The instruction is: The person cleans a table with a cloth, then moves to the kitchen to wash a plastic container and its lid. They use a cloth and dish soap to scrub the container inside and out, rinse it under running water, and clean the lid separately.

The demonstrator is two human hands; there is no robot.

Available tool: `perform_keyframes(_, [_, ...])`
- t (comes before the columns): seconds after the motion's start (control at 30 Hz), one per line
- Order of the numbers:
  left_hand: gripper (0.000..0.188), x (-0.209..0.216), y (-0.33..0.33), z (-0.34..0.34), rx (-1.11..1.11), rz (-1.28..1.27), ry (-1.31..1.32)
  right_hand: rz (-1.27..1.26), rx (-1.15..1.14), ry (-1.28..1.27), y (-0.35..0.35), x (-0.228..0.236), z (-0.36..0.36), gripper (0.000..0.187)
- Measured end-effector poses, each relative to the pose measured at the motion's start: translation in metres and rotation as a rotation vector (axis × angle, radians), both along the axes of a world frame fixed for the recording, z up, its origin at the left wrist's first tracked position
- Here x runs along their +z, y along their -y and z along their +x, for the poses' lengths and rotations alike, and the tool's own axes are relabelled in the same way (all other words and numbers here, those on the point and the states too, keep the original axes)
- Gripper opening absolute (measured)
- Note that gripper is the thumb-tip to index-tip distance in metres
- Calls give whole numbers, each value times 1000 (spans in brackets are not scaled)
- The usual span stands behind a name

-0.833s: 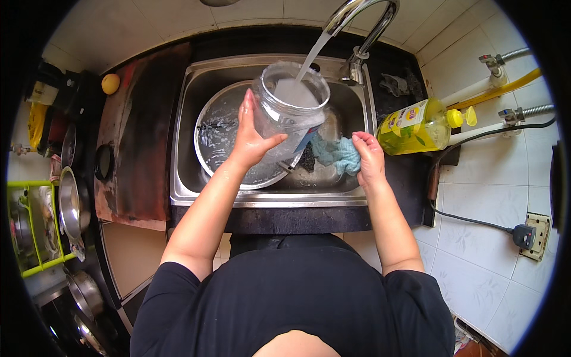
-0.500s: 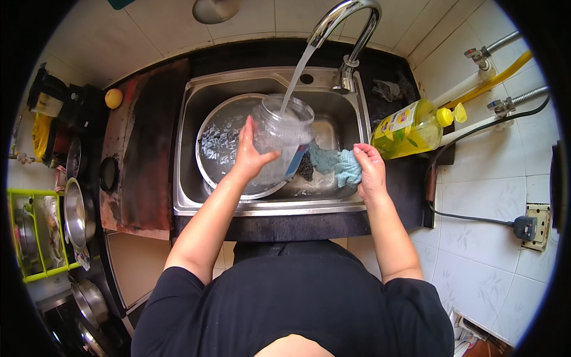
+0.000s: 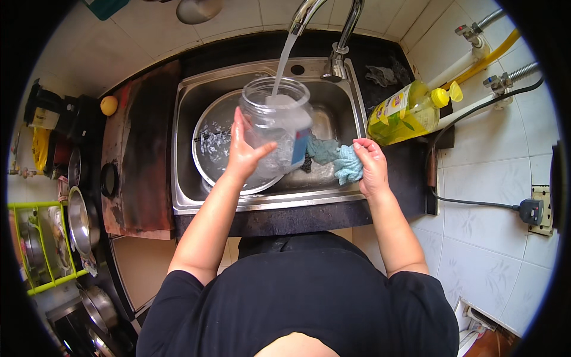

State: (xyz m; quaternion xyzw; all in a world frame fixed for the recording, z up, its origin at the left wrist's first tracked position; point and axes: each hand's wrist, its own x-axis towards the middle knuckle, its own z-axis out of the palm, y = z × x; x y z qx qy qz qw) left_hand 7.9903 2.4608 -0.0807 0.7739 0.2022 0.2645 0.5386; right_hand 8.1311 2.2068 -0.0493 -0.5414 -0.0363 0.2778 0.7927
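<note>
Glass jar (image 3: 276,128) sits tilted over the steel sink (image 3: 190,202) in the head view, its open mouth turned up under the stream of water (image 3: 281,65) that falls from the curved tap (image 3: 333,35). The left hand (image 3: 244,152) wraps around the jar's side, fingers spread on the glass and thumb across its front, and bears its weight. The right hand (image 3: 370,166) is closed on a bunched blue cloth (image 3: 339,160) at the sink's front right edge, just beside the jar.

Judging by this, the rinse is under way: water is running into the jar and foam or splash clouds its lower part, so the inside does not look clean yet. Emptying it and wiping it appear to be left.

The jar is clear, wide-mouthed and lidless, with a blue patch on the side facing the cloth; whether that is a label cannot be told. Beneath it a round metal pan (image 3: 217,143) lies in the basin holding water. A yellow bottle of dish liquid (image 3: 407,113) lies on the dark counter (image 3: 392,196) to the right.
</note>
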Motion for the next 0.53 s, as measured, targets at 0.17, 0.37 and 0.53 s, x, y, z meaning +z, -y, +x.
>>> perform_keyframes(0.17, [117,16,20,-9,-93,222,-123,31,27,0,2,5,-3,15])
perform_keyframes(0.37, [113,0,1,-7,56,30,-89,-10,81,11,-1,4,5,20])
perform_keyframes(0.53, [113,0,8,-3,-15,5,-20,-121,127,111,-2,-14,9,30])
